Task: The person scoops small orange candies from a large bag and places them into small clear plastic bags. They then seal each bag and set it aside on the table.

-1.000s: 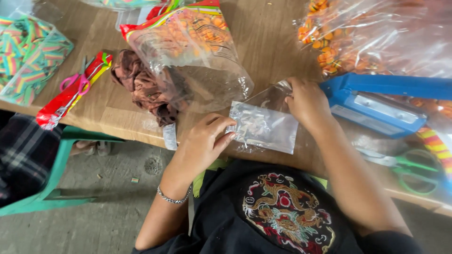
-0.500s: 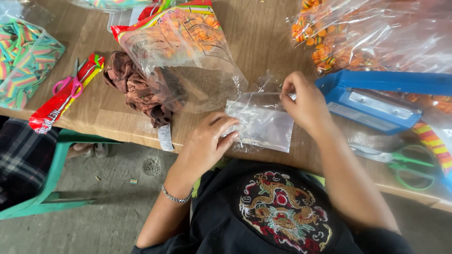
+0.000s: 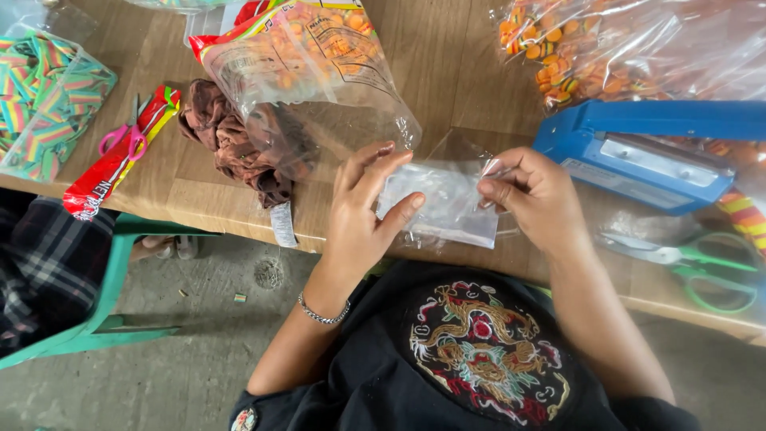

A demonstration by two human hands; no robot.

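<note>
The left hand (image 3: 363, 211) and the right hand (image 3: 535, 195) both pinch a small clear plastic bag (image 3: 447, 203) at the near edge of the wooden table (image 3: 447, 48), the left with thumb and fingers closed on its side at 9 o'clock, the right gripping its corner at 3 o'clock. The step in hand looks like parting or straightening the bag's mouth; the next move calls for a gentle pull apart without tearing the thin film. The bag is flat, crinkled, glossy, and appears empty. At 11 o'clock lies a large open packet of orange candies (image 3: 307, 64), at 2 o'clock the blue heat sealer (image 3: 662, 148), at 4 o'clock green-handled scissors (image 3: 702, 271).
</note>
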